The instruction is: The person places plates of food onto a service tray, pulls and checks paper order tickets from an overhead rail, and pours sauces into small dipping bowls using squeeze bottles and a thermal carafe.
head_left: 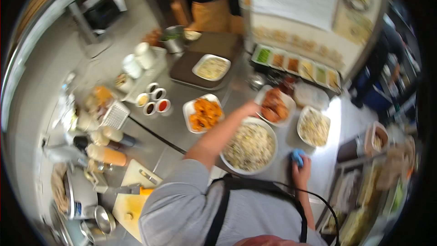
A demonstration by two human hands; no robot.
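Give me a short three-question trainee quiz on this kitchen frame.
1. True or false: the right hand grips a blue cloth.
2. Which dish is the left hand nearest? A) orange plate B) rice bowl C) sauce cups
3. Fill in: the rice bowl sits on a ___ counter.

Key: 1 true; 2 B; 3 metal.

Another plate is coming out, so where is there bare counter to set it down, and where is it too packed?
Bare steel shows between the sauce cups, the orange-food plate and the cutting board. Another strip runs right of the rice plate. Around the big rice bowl, plates crowd together where the left hand reaches.
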